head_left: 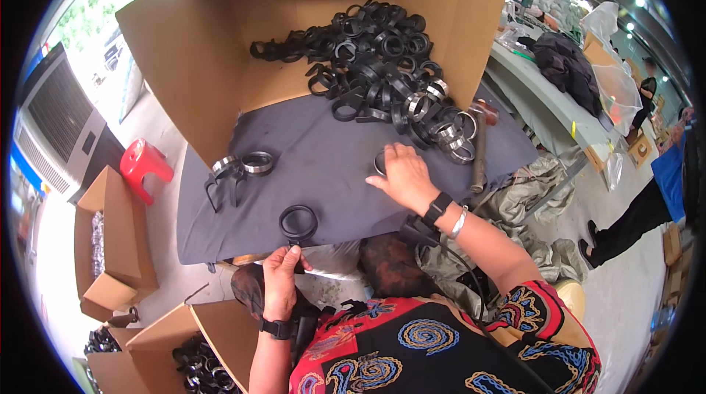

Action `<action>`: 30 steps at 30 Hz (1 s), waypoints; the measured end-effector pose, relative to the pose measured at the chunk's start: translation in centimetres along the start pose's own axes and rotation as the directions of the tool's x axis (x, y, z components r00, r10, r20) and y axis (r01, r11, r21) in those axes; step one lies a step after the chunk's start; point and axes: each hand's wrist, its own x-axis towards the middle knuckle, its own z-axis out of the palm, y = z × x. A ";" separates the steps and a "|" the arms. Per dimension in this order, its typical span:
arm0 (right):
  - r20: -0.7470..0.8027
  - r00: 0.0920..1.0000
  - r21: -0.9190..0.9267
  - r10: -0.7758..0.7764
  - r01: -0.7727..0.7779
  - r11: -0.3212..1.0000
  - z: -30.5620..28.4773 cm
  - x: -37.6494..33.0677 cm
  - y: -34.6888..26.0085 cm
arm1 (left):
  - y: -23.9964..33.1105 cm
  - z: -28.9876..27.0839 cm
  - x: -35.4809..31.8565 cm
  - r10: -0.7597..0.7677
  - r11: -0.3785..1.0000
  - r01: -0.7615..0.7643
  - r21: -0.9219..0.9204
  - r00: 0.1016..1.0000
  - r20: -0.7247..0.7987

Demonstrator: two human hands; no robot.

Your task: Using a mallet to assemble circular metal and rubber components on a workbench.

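Near the table's front edge, my left hand (280, 276) is closed on the short stem of a black ring clamp (298, 224), its loop pointing away from me. My right hand (407, 176) reaches over the middle of the dark cloth, fingers extended and thumb spread. It partly covers another ring (379, 163), so whether it grips that ring is hidden. To the left, two ring clamps with shiny metal bands (257, 163) lie together. A large heap of black ring clamps (382, 55) spills from an open carton, with several metal rings (452, 136) at its right end.
The cardboard carton (176, 63) lies open toward me on the grey cloth (323, 144). A hammer (479, 147) rests at the right. Lower left are boxes of black parts (202, 368) and a red stool (145, 169). Another person (647, 199) stands at the right.
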 end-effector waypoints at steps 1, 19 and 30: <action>0.065 0.996 -0.041 0.060 -0.058 0.997 0.4 0.3 0.4 | -0.7 -0.3 -0.1 -0.006 1.000 0.006 0.023 1.000 -0.024; -0.407 0.582 -0.080 -0.704 0.745 0.662 -1.9 -0.9 -2.9 | -3.0 -2.4 1.0 0.041 0.997 -0.042 0.059 0.999 0.019; -0.424 0.691 0.410 -0.586 0.723 0.556 -3.1 -2.0 -4.5 | -2.3 -2.0 0.5 0.020 0.999 -0.021 0.029 0.999 0.025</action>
